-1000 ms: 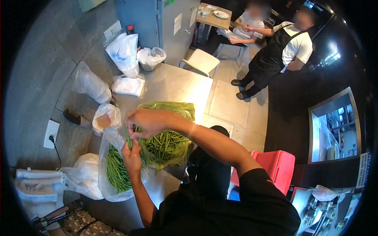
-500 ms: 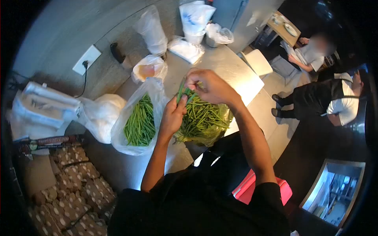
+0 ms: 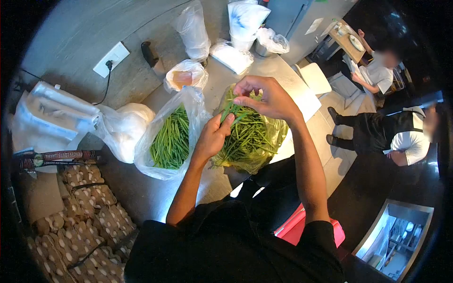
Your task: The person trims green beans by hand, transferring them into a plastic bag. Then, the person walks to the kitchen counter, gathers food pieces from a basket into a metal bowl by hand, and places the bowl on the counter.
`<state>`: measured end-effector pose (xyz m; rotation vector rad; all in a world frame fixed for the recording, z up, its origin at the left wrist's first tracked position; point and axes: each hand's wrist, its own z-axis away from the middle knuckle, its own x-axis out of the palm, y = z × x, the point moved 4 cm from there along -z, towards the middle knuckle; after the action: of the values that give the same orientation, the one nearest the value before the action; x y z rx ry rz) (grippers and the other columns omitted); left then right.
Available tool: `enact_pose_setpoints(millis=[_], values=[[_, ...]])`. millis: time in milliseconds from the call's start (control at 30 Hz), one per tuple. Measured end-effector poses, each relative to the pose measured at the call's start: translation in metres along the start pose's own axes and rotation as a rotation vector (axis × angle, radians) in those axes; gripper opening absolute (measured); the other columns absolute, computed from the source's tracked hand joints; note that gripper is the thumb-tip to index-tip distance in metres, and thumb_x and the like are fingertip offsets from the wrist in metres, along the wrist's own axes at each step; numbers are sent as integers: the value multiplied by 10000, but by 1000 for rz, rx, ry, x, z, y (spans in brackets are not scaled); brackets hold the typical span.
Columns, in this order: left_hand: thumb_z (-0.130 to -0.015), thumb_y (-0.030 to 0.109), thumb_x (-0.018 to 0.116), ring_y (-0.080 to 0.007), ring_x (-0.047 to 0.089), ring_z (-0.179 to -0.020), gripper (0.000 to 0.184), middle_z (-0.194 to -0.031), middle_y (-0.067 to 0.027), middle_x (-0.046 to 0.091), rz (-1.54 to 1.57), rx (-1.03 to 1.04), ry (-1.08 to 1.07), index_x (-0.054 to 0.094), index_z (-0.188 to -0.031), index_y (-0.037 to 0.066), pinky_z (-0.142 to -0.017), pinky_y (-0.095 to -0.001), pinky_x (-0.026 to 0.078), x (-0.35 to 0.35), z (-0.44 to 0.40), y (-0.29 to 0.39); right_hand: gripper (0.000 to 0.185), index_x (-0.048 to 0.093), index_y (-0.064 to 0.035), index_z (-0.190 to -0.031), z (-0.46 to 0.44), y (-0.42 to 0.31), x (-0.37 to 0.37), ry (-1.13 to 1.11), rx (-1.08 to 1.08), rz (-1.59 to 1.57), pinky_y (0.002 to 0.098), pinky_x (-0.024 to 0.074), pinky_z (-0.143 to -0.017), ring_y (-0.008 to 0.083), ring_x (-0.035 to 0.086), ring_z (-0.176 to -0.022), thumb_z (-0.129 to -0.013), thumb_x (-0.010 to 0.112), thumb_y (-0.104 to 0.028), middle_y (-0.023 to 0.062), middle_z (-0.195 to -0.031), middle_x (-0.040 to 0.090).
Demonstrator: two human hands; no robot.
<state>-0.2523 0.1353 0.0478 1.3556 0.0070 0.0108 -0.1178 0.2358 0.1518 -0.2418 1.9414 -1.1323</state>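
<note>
My left hand (image 3: 213, 137) is closed on a few green beans (image 3: 229, 112), held over the near edge of a heap. Just above and to the right, my right hand (image 3: 266, 98) is curled with thumb and forefinger near the bean tips; whether it pinches anything is too small to tell. Under both hands lies a yellowish plastic bag (image 3: 278, 132) with a heap of green beans (image 3: 252, 141). To its left, an open clear bag (image 3: 144, 153) holds more green beans (image 3: 171, 139), lined up lengthwise.
A small bag-lined container (image 3: 186, 75) sits behind the clear bag. White plastic bags (image 3: 127, 127) lie left, above egg trays (image 3: 85, 226). A knife handle (image 3: 149, 53) is by the wall. A seated person (image 3: 380, 73) and a standing person (image 3: 401, 134) are at the right.
The view has turned, bringing the egg trays into sight. My right hand has lifted slightly away from my left, its fingers looser. The seated person has raised a hand.
</note>
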Motion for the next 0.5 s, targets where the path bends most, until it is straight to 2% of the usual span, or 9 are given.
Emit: enact_pose_setpoints(millis=[167, 233, 400, 467, 500], values=[[-985, 351, 478, -106, 408, -603, 348, -650, 8, 444, -56, -2, 10, 573, -954, 17, -573, -270, 362, -3, 1, -2, 160, 615, -15, -863, -1, -1, 5, -4, -6, -24, 285, 484, -639, 120, 583, -670, -837, 697, -151, 45, -727, 627], [-983, 355, 479, -109, 415, -603, 353, -652, 3, 451, -68, 3, 13, 575, -953, 17, -576, -273, 367, -3, 1, -6, 135, 590, -41, -819, -1, 2, 8, -16, 34, -76, 254, 410, -610, 73, 515, -663, -843, 686, -133, -17, -698, 563], [-976, 373, 492, -119, 437, -607, 370, -649, -5, 457, -93, -10, 0, 574, -973, 12, -585, -281, 381, 1, 0, -9, 139, 568, -20, -822, 0, 8, 11, -77, 38, -19, 262, 421, -580, 78, 501, -627, -858, 657, -121, 4, -676, 545], [-990, 356, 485, -16, 267, -521, 269, -628, 96, 314, 61, 12, -34, 573, -1050, 109, -454, -194, 200, 7, 3, -1, 139, 562, -15, -826, 0, 10, 13, -97, 44, 26, 263, 423, -571, 81, 497, -615, -864, 647, -117, 14, -671, 539], [-990, 356, 485, -16, 267, -521, 269, -628, 96, 314, 61, 12, -30, 573, -1050, 109, -454, -194, 200, 7, 5, 4, 126, 562, -15, -830, 0, 9, 13, -27, -29, 82, 263, 419, -561, 80, 486, -604, -861, 642, -108, 22, -664, 533]])
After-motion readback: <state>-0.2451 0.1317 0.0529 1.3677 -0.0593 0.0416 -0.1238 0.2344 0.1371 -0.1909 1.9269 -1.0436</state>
